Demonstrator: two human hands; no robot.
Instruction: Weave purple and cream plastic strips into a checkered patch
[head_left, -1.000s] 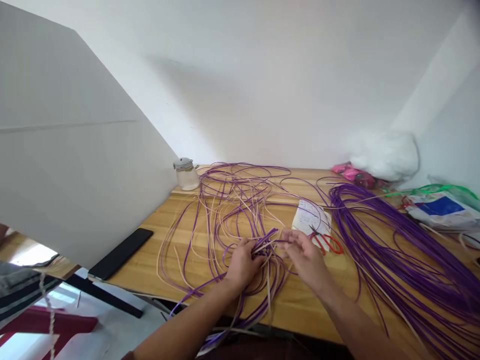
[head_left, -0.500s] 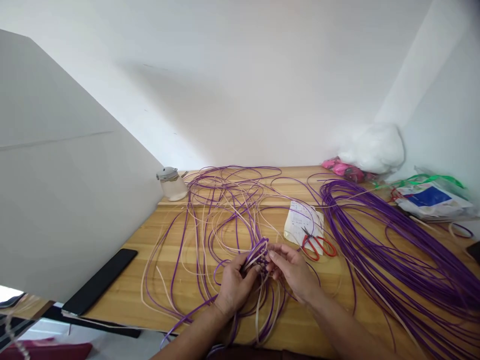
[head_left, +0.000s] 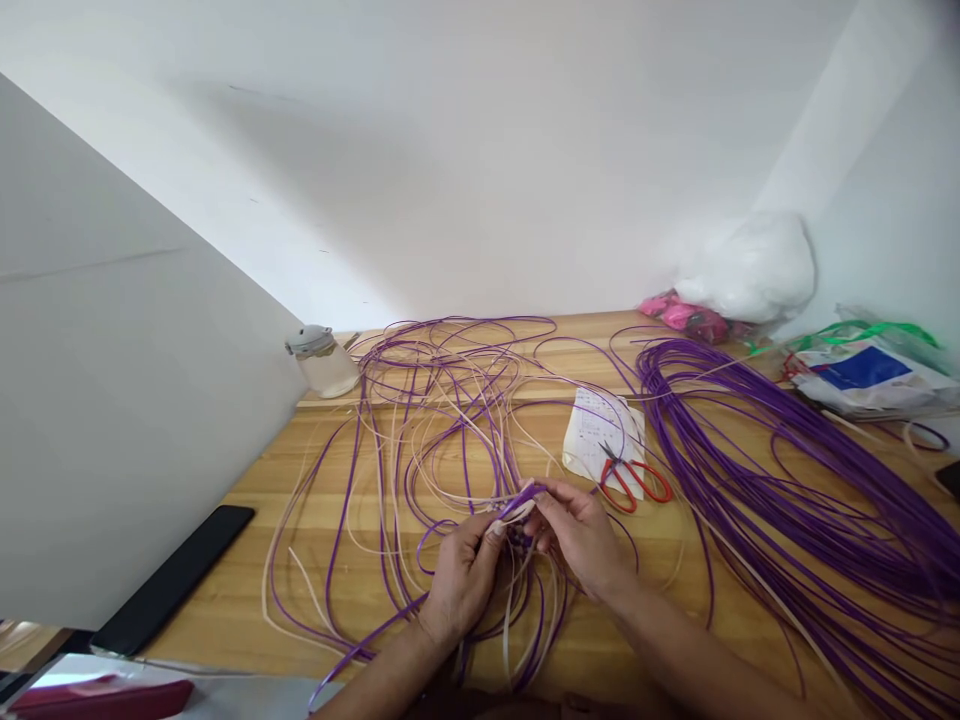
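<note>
Both of my hands meet over the wooden table (head_left: 247,480) near its front edge. My left hand (head_left: 466,572) is closed around a small bunch of purple and cream strips (head_left: 522,497), thumb on top. My right hand (head_left: 576,530) pinches the same bunch from the right with its fingertips. Long loops of these strips (head_left: 442,410) trail from the bunch across the table toward the wall and hang over the front edge.
Red-handled scissors (head_left: 634,477) lie on a white paper (head_left: 592,432) just right of my hands. A thick purple strip bundle (head_left: 787,480) fills the right side. A small clear jar (head_left: 321,362), a black phone (head_left: 174,578), a white board (head_left: 112,420), white and pink bags (head_left: 742,275) surround them.
My right hand has come in from the right and closed on the bunch beside the left hand. Both hands have drawn together. The view has shifted slightly right and down.
</note>
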